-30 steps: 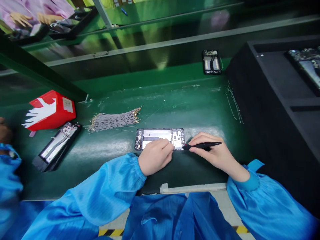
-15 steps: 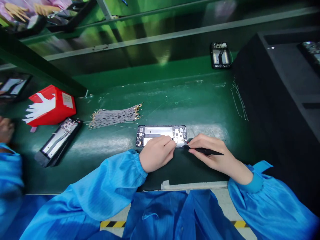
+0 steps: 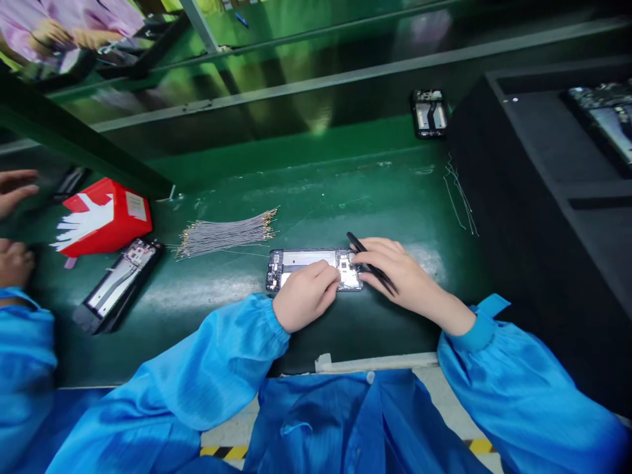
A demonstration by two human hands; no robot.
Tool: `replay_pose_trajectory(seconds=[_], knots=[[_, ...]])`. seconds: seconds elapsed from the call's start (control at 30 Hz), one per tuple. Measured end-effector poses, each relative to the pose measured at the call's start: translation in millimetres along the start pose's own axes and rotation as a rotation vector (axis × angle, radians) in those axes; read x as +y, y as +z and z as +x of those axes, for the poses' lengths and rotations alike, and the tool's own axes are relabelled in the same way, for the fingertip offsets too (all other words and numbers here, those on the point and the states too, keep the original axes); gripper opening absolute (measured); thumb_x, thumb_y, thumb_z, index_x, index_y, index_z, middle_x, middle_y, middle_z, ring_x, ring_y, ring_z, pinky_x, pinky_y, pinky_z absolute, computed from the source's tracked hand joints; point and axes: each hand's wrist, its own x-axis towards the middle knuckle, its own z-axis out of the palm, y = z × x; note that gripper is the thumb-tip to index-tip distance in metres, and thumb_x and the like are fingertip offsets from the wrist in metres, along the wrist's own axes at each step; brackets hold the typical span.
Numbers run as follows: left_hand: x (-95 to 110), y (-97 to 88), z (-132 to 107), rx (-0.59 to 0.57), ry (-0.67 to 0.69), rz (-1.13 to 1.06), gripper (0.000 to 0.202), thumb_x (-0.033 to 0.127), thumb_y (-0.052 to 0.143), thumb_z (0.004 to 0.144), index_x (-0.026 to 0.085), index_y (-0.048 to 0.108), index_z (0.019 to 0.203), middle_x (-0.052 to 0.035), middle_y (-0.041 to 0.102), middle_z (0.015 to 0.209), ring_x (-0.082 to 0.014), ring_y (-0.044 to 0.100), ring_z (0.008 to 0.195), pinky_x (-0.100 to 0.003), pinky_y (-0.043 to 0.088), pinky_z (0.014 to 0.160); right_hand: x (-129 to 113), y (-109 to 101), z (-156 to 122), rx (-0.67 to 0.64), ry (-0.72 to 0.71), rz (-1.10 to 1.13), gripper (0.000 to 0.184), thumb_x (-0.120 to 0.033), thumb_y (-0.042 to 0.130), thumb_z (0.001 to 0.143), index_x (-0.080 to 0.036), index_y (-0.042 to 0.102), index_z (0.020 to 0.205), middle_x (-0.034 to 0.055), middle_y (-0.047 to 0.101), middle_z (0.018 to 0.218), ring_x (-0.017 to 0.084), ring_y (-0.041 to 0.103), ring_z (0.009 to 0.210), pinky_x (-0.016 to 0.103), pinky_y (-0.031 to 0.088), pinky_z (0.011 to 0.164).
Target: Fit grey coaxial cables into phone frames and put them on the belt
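Observation:
An opened phone body [image 3: 309, 257], its circuit board bared at the right end, lies lengthwise on the green bench in front of me. My left hand [image 3: 307, 295] rests over its near edge, fingers curled in a pinch at the board; whatever they hold is hidden. Black tweezers [image 3: 378, 271] are tucked in my right hand [image 3: 397, 273], slanting across the fingers with the prongs toward me. The thumb and fingertips of that hand reach the phone's right end. Beyond the phone, to the left, a bundle of thin grey cables [image 3: 224, 235] with gold-coloured ends lies spread out.
At left stand a red box [image 3: 111, 217] with white strips and another opened phone [image 3: 118, 283]. A co-worker's hands [image 3: 14, 263] are at the far left. A phone part [image 3: 428, 114] sits at the back, loose cables [image 3: 460, 194] beside a black tray [image 3: 536, 151] at right.
The tweezers have swung from pointing at the phone's lower right corner to lying back across my right hand. That hand has moved left onto the phone's end. My left hand stays put.

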Motion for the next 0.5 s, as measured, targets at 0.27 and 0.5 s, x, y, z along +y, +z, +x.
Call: replay_pose_trajectory(seconds=[0.27,0.5], knots=[[-1,1.7,3,0.014,-0.019,-0.054,0.02,0.016,0.039,0.086,0.015,0.056,0.096,-0.0042,0.053,0.082,-0.0134,0.053,0.074,-0.023,0.044,0.068,2,4,10,-0.174,-0.02,-0.045,0.034,-0.019,0.055,0.077,-0.021,0.045,0.109,0.0065,0.051,0.114,0.021,0.039,0.114,0.037,0.032,0.095],[1,1.9,-8,-0.017,0.036,-0.128,0.029,0.014,0.038,0.084,0.016,0.059,0.103,-0.0035,0.052,0.077,-0.0133,0.05,0.069,-0.024,0.041,0.063,-3,4,8,-0.174,-0.006,-0.03,0.036,-0.013,0.053,0.075,-0.02,0.044,0.109,0.0068,0.048,0.117,0.021,0.037,0.114,0.036,0.032,0.094]])
